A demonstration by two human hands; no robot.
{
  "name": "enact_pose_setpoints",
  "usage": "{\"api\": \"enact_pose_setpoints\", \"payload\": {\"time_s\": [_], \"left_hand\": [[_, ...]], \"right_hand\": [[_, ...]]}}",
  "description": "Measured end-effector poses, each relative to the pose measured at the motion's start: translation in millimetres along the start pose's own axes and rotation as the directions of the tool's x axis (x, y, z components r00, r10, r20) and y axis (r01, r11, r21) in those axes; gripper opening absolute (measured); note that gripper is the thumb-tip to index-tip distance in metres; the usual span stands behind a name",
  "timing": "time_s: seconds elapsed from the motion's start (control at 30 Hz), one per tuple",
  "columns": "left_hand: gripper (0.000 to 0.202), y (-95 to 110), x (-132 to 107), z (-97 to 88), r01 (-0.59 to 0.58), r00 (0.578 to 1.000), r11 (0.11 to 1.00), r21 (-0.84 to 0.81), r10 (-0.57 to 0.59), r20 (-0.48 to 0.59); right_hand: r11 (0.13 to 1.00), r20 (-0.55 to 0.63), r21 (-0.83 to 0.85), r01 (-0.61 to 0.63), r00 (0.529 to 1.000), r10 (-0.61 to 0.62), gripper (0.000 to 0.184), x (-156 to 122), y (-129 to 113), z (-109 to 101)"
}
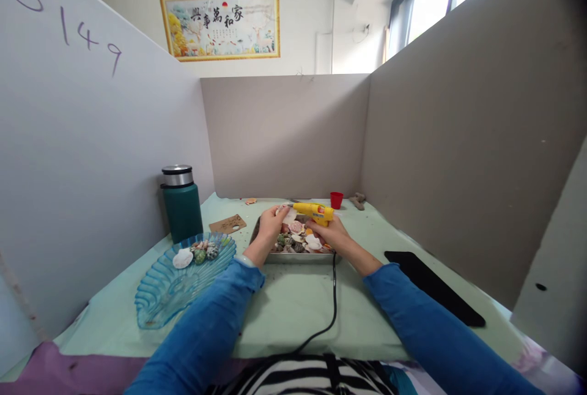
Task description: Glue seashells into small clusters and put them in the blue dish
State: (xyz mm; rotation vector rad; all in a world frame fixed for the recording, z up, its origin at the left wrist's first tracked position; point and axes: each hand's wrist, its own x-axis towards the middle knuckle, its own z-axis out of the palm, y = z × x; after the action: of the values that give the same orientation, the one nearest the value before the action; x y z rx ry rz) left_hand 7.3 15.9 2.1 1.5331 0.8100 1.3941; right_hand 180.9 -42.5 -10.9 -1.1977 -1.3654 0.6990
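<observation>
My right hand (331, 233) is wrapped round the grip of a yellow hot glue gun (314, 211), whose nozzle points left. A black cord (334, 297) runs down from it toward my lap. Between the fingers of my left hand (270, 227) is a pale seashell (288, 214), right at the nozzle; whether the tip touches it I cannot tell. Both hands are above a metal tray (298, 258) heaped with mixed shells (297, 239). My left wrist hides part of the tray's left side.
Left of the tray lies a blue shell-shaped glass dish (172, 288) holding several shells. Behind it stand a green bottle (182, 208) and a piece of brown card (228, 224). A red cup (336, 200) is at the back; a black flat pad (433, 287) lies right. Partitions enclose the table.
</observation>
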Motion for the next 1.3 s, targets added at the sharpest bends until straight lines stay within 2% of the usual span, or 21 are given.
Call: {"api": "enact_pose_setpoints", "payload": {"time_s": [0.27, 0.43, 0.7, 0.83, 1.03, 1.3], "left_hand": [[0.042, 0.5, 0.5, -0.4, -0.013, 0.999, 0.998, -0.067, 0.016, 0.051], [0.045, -1.8, 3.5, 0.4, 0.007, 0.996, 0.991, -0.136, 0.005, 0.086], [0.049, -1.0, 2.8, 1.1, 0.016, 0.994, 0.979, -0.205, 0.006, 0.106], [0.05, -0.8, 2.0, 2.2, -0.018, 0.994, 0.983, -0.18, 0.036, 0.102], [0.047, -0.7, 1.5, 2.3, -0.036, 0.992, 0.995, -0.091, 0.047, 0.114], [0.047, 1.7, -0.9, 1.8, -0.026, 0.987, 0.992, -0.127, 0.046, 0.151]], "right_hand": [[0.996, 0.013, 0.087, 0.005, 1.0, -0.007, 0.026, -1.5, -1.9, -0.5], [0.98, 0.054, 0.19, -0.06, 0.997, 0.05, 0.028, -7.8, -12.4, -1.8], [0.969, 0.144, 0.219, -0.111, 0.986, 0.081, 0.03, -9.4, -14.8, -6.5], [0.969, 0.203, 0.211, -0.127, 0.976, 0.084, 0.031, -8.0, -12.9, -9.2], [0.969, 0.21, 0.193, -0.153, 0.971, 0.111, 0.034, -4.8, -7.4, -12.0], [0.968, 0.195, 0.202, -0.152, 0.974, 0.112, 0.034, -5.3, -8.4, -10.8]]}}
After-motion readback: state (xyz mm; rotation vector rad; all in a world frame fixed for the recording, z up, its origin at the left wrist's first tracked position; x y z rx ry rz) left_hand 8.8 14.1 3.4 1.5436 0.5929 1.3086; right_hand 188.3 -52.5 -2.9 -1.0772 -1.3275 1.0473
